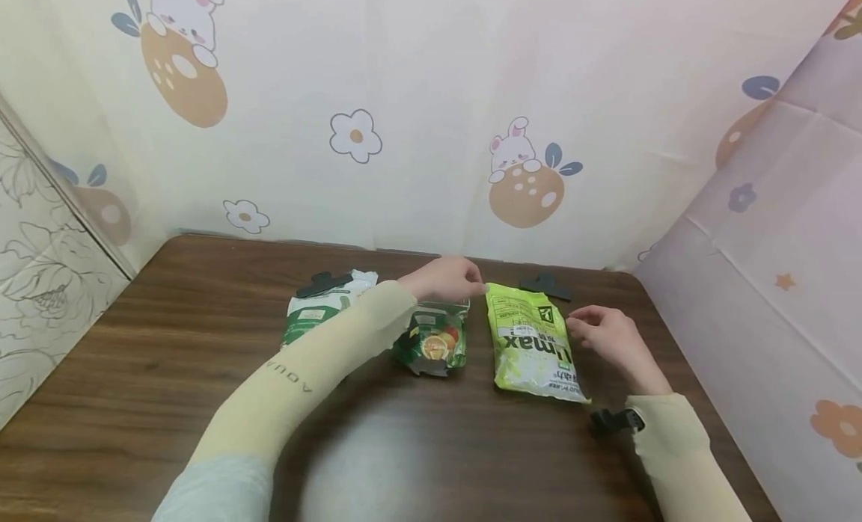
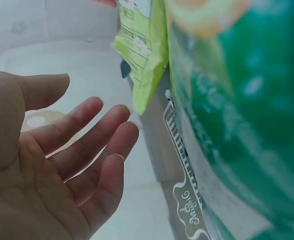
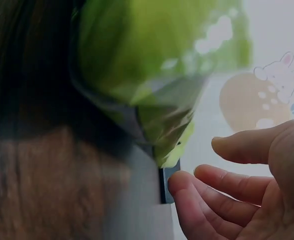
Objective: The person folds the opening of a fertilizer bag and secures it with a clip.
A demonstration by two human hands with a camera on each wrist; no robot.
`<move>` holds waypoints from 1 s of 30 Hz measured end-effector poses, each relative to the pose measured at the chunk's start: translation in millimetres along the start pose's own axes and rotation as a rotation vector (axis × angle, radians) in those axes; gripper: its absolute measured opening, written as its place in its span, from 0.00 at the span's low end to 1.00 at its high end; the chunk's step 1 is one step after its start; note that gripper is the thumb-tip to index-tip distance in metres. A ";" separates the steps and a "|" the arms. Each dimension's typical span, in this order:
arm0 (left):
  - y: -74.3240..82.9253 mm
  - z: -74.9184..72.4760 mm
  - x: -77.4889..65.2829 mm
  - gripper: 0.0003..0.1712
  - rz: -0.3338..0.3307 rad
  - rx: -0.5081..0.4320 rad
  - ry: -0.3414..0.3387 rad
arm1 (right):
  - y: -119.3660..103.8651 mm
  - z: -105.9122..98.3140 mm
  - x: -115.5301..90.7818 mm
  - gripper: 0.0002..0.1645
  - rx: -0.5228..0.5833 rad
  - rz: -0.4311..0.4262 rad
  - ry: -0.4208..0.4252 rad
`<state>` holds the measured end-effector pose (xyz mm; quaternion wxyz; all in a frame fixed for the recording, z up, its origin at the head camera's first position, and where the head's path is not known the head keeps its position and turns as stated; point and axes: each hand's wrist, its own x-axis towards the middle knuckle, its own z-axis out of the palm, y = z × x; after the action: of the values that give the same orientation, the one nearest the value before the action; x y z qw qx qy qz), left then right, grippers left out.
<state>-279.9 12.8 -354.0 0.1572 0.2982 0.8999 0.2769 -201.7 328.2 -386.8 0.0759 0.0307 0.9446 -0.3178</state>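
A yellow-green snack bag (image 1: 532, 342) with large dark lettering lies on the wooden table. My left hand (image 1: 447, 279) reaches over a green pouch (image 1: 434, 341) with a fruit picture, fingertips close to the bag's upper left corner. In the left wrist view that hand (image 2: 72, 150) has its fingers apart and loosely bent, nothing between them. My right hand (image 1: 609, 335) is at the bag's right side, fingers loosely bent with a gap to the thumb. Behind the bag's top right lies a dark clip (image 1: 547, 286).
To the left, a white and green bag (image 1: 316, 312) bears a dark clip (image 1: 323, 284) at its top, partly covered by my left sleeve. A grey strip printed "Music" (image 2: 184, 190) lies along the green pouch. A patterned curtain (image 1: 431, 133) hangs behind the table.
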 end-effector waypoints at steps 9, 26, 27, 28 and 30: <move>0.8 6.3 24.9 0.23 -0.068 0.011 -0.017 | 14.7 9.8 9.5 0.30 0.101 -0.001 -0.078; 18.3 23.9 63.6 0.18 -0.081 0.054 -0.061 | 16.8 13.9 12.2 0.28 0.194 0.020 -0.109; 18.3 25.2 65.4 0.17 -0.078 0.060 -0.068 | 17.1 13.9 11.9 0.28 0.191 0.021 -0.108; 18.8 26.4 67.1 0.17 -0.073 0.072 -0.067 | 17.6 13.9 11.8 0.27 0.188 0.027 -0.105; 19.7 28.5 71.4 0.21 -0.067 0.091 -0.071 | 18.6 13.7 11.8 0.26 0.180 0.034 -0.100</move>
<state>-313.4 82.0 -373.4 0.1846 0.2843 0.9149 0.2193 -209.7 334.8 -410.5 0.1252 0.0374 0.9067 -0.4011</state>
